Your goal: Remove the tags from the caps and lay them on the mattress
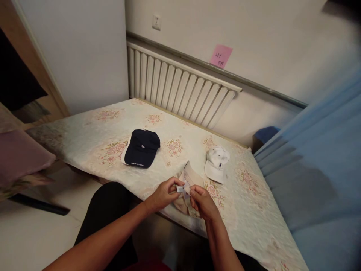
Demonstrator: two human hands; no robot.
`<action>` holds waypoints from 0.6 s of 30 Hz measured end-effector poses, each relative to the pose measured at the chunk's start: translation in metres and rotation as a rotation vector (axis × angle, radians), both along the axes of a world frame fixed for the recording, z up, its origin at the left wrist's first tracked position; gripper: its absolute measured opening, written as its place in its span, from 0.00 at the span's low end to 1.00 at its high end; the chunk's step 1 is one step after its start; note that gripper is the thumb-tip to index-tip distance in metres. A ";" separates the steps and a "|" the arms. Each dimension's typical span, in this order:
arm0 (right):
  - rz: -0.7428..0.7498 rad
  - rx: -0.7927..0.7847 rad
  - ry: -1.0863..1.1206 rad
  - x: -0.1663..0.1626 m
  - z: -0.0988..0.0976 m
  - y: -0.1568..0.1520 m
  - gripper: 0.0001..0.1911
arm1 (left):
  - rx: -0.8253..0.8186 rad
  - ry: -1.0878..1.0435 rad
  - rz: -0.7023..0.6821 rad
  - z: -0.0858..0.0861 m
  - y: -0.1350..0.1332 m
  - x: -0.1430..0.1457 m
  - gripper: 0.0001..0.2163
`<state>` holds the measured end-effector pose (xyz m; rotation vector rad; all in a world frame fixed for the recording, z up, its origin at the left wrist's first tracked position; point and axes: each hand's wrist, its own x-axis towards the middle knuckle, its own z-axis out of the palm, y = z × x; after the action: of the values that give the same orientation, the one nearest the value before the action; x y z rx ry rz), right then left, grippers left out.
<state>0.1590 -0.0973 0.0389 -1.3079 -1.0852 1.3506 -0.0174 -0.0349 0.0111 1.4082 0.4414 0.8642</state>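
A beige cap (pixel 194 176), turned so that its inner side partly shows, lies at the bed's near edge between my hands. My left hand (pixel 165 194) is closed in a pinch at the cap's left side. A small silvery-grey square piece (pixel 179 189) shows at those fingertips; whether it is a label or a buckle I cannot tell. With thumb and fingers, my right hand (pixel 203 201) pinches a pale strip of the same cap. A navy cap (pixel 143 148) with white lettering on its brim rests to the left. Right of the beige cap sits a white cap (pixel 217 163).
The caps are on a bed with a floral cover (pixel 98 131). A white radiator (pixel 177 88) runs behind it, under a pink note (pixel 221 56) on the wall. A blue curtain (pixel 318 162) hangs along the right side. Draped cloth (pixel 24 154) is at the far left.
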 end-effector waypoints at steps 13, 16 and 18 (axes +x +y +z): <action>0.120 -0.020 -0.019 0.004 -0.004 0.001 0.16 | -0.082 -0.026 -0.085 0.005 -0.004 -0.001 0.12; 0.141 -0.023 -0.013 0.005 -0.006 0.002 0.17 | -0.087 -0.037 -0.106 0.003 -0.003 -0.001 0.13; 0.152 -0.025 -0.012 0.006 -0.006 0.002 0.17 | -0.096 -0.044 -0.123 0.002 -0.003 -0.001 0.13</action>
<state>0.1653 -0.0957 0.0326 -1.2735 -1.1998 1.4738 -0.0183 -0.0380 0.0134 1.3115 0.3544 0.7632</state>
